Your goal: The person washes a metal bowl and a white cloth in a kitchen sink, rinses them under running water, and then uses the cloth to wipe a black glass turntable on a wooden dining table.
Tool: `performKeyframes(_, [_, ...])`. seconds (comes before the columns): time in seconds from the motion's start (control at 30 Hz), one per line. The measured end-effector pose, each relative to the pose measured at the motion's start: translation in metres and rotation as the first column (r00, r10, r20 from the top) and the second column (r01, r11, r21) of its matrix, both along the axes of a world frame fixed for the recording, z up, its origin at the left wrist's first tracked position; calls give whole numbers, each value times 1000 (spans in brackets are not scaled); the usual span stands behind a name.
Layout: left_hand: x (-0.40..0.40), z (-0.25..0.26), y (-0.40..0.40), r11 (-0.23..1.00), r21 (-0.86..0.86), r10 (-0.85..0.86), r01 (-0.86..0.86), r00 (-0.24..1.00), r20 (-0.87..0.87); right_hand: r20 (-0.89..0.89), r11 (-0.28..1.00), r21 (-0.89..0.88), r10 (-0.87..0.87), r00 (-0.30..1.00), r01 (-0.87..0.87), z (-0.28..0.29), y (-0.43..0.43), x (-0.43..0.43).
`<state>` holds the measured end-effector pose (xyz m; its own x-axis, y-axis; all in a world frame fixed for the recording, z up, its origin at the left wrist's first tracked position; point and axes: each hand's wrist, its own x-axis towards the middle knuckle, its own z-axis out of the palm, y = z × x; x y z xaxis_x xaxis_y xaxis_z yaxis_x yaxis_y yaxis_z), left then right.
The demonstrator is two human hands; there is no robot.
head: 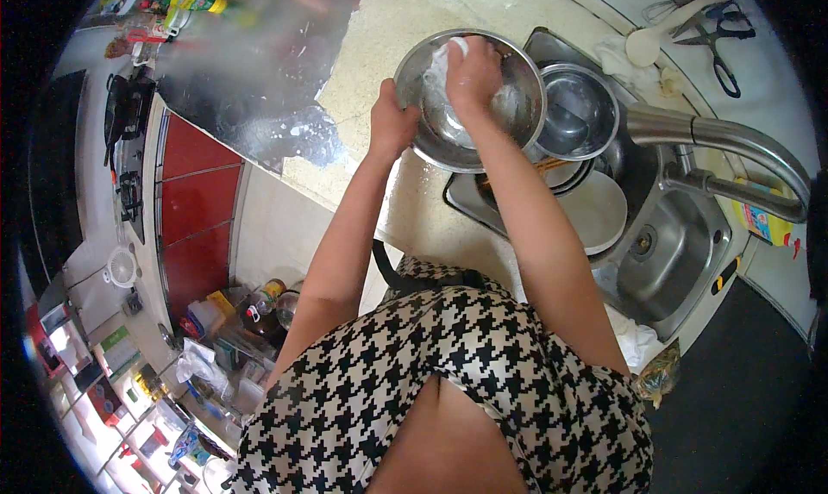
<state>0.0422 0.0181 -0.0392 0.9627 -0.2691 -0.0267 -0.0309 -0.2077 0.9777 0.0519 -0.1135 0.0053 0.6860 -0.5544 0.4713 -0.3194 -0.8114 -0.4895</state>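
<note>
A large stainless steel mixing bowl [517, 138] is tilted over the counter and the near corner of the sink. My left hand [392, 120] grips its left rim, thumb up along the edge. Inside the bowl, my right hand [475, 77] is closed around a wet white cloth [441, 68] pressed near the far wall. Wet whitish smears show on the bowl's inner surface. Just right of it, a smaller metal bowl [577, 109] rests on stacked cookware in the sink. Below that lies a round, pale dish or lid [592, 213], partly covered by my right forearm.
A curved steel faucet [705, 132] reaches over the double sink [673, 261]. Kitchen scissors [715, 41], a whisk [679, 1] and a pale spoon [643, 46] are along the far wall. A yellow bottle [763, 216] stands behind the faucet. Leftward are a wet metal sheet [259, 86] and a gas stove [129, 151].
</note>
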Motion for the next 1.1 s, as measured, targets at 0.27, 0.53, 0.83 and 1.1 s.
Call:
performKeyframes(0.27, [7, -2, 9, 983, 185, -36, 20, 996, 85, -165, 749, 291, 653, 739, -596, -27, 13, -24])
performKeyframes(0.53, [5, 16, 7, 982, 174, -96, 77, 990, 104, -34, 851, -396, 362, 931, -345, -5, -11, 3])
performKeyframes(0.83, [20, 22, 7, 945, 297, -155, 138, 987, 35, -160, 839, 312, 509, 846, -446, -27, 17, -15])
performKeyframes(1.1, [9, 20, -3, 941, 262, -214, 214, 976, -29, -131, 936, -72, 334, 933, -345, -19, -8, -17])
